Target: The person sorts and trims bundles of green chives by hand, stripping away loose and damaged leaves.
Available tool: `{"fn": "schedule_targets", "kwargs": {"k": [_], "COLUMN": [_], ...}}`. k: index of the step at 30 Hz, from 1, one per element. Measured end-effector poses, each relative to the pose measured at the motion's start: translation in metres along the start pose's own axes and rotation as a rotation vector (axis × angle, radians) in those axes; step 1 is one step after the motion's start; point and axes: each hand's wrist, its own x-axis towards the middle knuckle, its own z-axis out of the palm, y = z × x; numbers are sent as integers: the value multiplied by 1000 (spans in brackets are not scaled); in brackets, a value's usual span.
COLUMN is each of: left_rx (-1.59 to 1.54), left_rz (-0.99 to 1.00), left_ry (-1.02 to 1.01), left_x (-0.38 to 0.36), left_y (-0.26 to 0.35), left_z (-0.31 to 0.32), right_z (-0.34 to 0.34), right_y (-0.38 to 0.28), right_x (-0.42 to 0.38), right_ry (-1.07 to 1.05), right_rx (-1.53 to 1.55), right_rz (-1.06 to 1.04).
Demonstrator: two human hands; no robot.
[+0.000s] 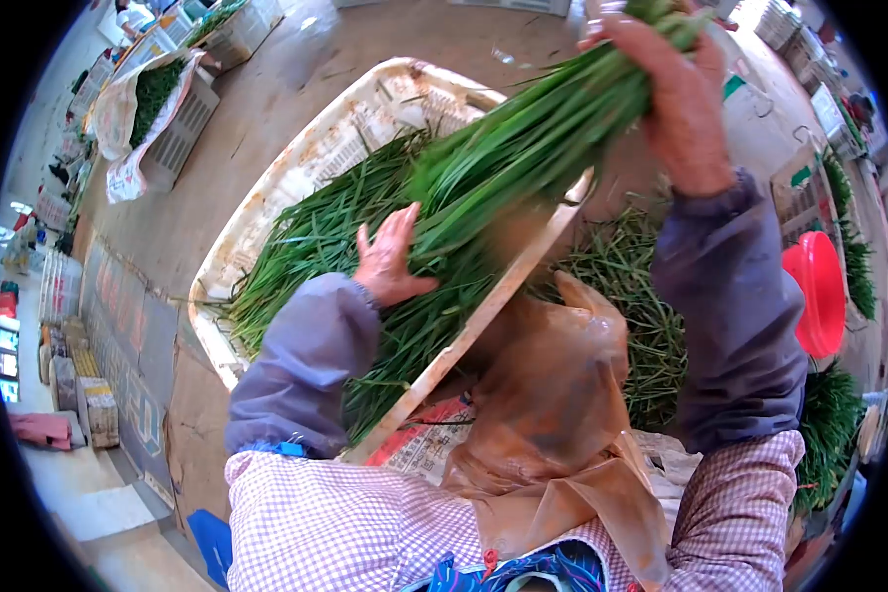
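My right hand point(683, 113) is raised at the upper right, closed round one end of a thick bunch of garlic chives point(538, 138). The bunch slants down to the left over a white plastic crate point(266, 192) with a rust-stained rim. More chives point(311, 237) fill the crate in a loose layer. My left hand point(393, 259) lies against the leaves beside the lower end of the bunch, fingers spread and gripping nothing. The bunch hides part of the leaves beneath it.
A brown plastic apron point(553, 395) covers my lap. Loose leaf scraps point(636, 316) are heaped right of the crate, near a red basin point(817, 294). Another crate point(183, 128) holds greens at the upper left. More chives point(827, 434) stand at the far right.
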Motion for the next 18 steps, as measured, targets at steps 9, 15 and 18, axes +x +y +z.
{"fn": "schedule_targets", "kwargs": {"k": [9, 15, 18], "left_rx": [-949, -1054, -1242], "left_rz": [381, 617, 403], "left_ry": [-161, -609, -934], "left_x": [33, 36, 8], "left_y": [84, 234, 262], "left_z": [-197, -175, -145], "right_z": [-58, -65, -95], "right_y": [-40, -81, -75], "right_x": [-40, -75, -95], "right_ry": [152, 150, 219], "right_rx": [347, 546, 565], "right_rz": [12, 268, 394]}}
